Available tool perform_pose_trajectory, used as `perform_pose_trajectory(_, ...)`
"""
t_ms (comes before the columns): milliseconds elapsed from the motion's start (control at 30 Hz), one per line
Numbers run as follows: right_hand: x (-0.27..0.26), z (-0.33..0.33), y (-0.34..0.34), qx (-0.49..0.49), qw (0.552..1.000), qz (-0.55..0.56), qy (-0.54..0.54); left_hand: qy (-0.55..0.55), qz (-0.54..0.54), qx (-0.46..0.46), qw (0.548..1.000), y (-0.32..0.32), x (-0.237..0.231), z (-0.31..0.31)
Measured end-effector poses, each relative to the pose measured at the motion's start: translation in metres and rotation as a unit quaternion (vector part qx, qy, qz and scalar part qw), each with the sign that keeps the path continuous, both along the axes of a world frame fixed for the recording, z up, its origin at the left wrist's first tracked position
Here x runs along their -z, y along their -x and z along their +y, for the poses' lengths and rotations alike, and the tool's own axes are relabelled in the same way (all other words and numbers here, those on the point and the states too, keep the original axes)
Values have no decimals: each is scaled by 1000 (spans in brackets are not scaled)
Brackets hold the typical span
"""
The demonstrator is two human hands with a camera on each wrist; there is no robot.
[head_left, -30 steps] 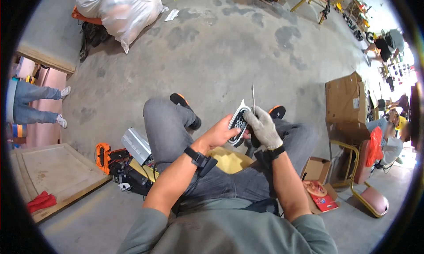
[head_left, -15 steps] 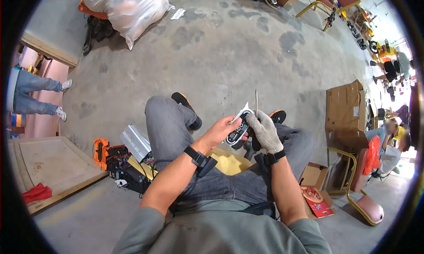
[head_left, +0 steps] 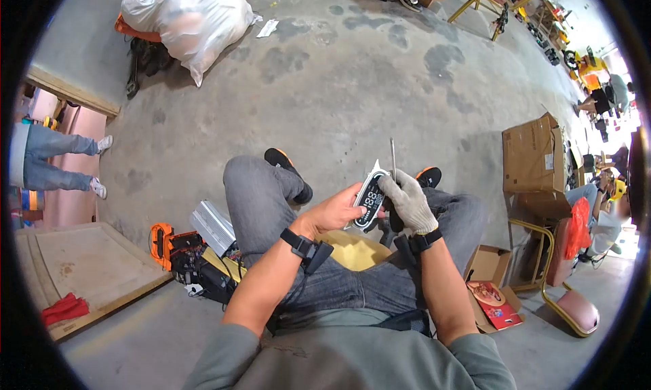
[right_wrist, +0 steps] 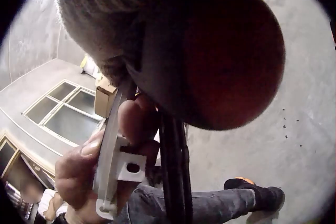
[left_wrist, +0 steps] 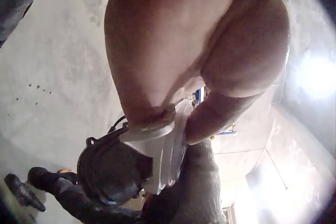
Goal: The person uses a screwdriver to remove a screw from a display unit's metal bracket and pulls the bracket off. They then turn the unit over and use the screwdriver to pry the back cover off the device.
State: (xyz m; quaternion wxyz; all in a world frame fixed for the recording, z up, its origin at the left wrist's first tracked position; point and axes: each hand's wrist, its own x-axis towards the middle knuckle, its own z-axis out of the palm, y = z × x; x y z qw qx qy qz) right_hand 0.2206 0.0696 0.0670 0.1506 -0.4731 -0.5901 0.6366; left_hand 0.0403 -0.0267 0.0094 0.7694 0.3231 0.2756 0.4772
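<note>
While a digital display (head_left: pixel 371 199) is pinched by the left hand (head_left: pixel 332 212), a screwdriver (head_left: pixel 392 157) is gripped by the right hand (head_left: pixel 409 203).

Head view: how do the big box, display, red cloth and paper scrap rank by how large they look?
1. Big box
2. Display and red cloth: too alike to rank
3. Paper scrap
</note>
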Motion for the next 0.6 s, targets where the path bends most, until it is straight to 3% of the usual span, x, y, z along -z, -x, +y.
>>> perform_pose_trajectory(133,3,0,0,14,1000,12,-3,-24,23,18,999,3,-4,2)
perform_pose_trajectory(200,4,0,1,7,999,15,-42,-22,-25,10,999,0,0,2)
perform_pose_trajectory(300,-5,2,4,26,1000,4,12,7,-12,10,1000,2,-8,4)
perform_pose_trajectory(333,10,3,0,29,999,-9,-35,14,-16,6,1000,3,-7,7)
perform_pose_trajectory(400,-2,0,3,34,999,39,17,33,-9,-3,999,0,-2,7)
perform_pose_trajectory(467,4,3,-1,22,1000,14,5,62,-38,-24,997,0,-9,5)
perform_pose_trajectory(533,4,2,1,38,997,3,-64,100,-39,-40,993,0,-12,4)
perform_pose_trajectory(600,0,5,-2,32,999,-3,-23,95,-10,-35,995,2,-4,5)
